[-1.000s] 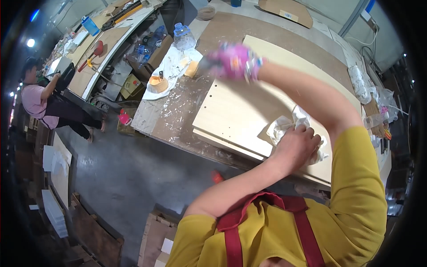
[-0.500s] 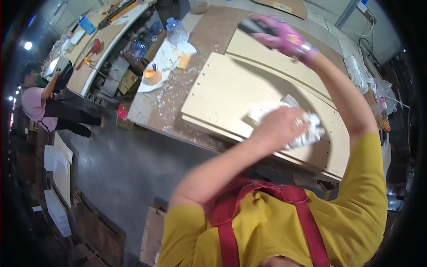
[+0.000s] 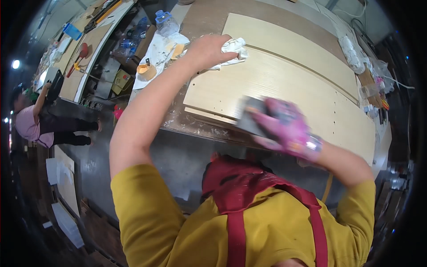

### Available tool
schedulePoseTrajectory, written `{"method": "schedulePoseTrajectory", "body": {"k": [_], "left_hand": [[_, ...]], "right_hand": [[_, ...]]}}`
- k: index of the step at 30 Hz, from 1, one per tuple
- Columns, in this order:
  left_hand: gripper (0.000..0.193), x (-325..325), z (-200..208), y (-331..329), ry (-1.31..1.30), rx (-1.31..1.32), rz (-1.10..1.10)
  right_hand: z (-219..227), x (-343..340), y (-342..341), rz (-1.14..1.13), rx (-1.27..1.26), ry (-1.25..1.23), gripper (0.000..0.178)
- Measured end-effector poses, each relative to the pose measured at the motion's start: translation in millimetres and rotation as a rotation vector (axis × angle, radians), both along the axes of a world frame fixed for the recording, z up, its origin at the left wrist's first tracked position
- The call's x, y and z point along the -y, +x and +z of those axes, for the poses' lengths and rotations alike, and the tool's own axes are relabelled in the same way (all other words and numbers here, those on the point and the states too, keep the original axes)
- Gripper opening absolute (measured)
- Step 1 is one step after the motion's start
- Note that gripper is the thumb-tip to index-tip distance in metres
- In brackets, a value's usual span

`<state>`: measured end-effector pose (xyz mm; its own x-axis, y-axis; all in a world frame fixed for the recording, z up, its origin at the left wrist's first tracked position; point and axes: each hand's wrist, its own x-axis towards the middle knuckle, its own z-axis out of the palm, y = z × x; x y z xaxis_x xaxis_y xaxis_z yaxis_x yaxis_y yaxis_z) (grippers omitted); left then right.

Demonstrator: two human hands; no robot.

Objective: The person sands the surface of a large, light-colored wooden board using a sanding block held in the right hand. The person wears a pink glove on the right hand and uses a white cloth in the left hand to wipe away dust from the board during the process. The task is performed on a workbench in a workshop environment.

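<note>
A pale wooden panel (image 3: 275, 89) with small drilled holes lies on the workbench, and a second pale panel (image 3: 284, 42) lies along its far side. My bare left hand (image 3: 210, 51) is closed on a crumpled white cloth (image 3: 235, 49), pressed to the near panel's far left corner. In a pink glove, my right hand (image 3: 287, 127) grips a dark grey sanding block (image 3: 253, 116) by the near panel's front edge. Motion blurs the block, so I cannot tell whether it touches the wood.
On the left of the bench (image 3: 178, 111), a white sheet (image 3: 155, 49) bears a clear jug (image 3: 166, 24) and a small tub of orange paste (image 3: 146, 71). Plastic-wrapped items (image 3: 353, 53) line the right side. A person (image 3: 33, 122) stands at another bench, far left.
My left hand has slid the cloth from the panel's near middle to its far left corner. My right hand has brought the sanding block from the far side to the front edge.
</note>
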<state>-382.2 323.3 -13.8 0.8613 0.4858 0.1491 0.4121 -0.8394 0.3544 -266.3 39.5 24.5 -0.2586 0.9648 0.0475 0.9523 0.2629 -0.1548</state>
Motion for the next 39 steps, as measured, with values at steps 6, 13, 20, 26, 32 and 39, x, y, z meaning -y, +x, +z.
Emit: {"method": "schedulePoseTrajectory", "body": {"k": [6, 13, 20, 26, 32, 39], "left_hand": [[0.053, -6.1, -4.4, 2.1, 0.039, 0.044, -0.085], [0.059, -5.2, -9.3, 8.5, 0.041, 0.119, -0.101], [0.057, -7.6, -13.4, -2.8, 0.145, 0.115, -0.026], [0.052, 4.0, -2.3, 9.5, 0.076, 0.114, -0.081], [0.048, -3.7, -5.7, -1.0, 0.065, 0.122, -0.091], [0.047, -6.2, -11.6, 9.6, 0.048, 0.131, -0.122]], "right_hand": [[-27.0, -95.2, -94.7, 0.139, -0.076, 0.297, 0.052], [4.6, 10.6, -49.0, -0.256, -0.101, -0.108, 0.065], [-43.4, 27.7, -48.1, -0.365, -0.120, 0.358, 0.059], [-41.9, 200.1, 31.0, -1.280, 0.191, 0.553, 0.053], [-45.8, 87.7, -32.8, -0.794, 0.048, 0.554, 0.063], [-48.4, 265.3, 85.6, -1.653, 0.236, 0.543, 0.054]]}}
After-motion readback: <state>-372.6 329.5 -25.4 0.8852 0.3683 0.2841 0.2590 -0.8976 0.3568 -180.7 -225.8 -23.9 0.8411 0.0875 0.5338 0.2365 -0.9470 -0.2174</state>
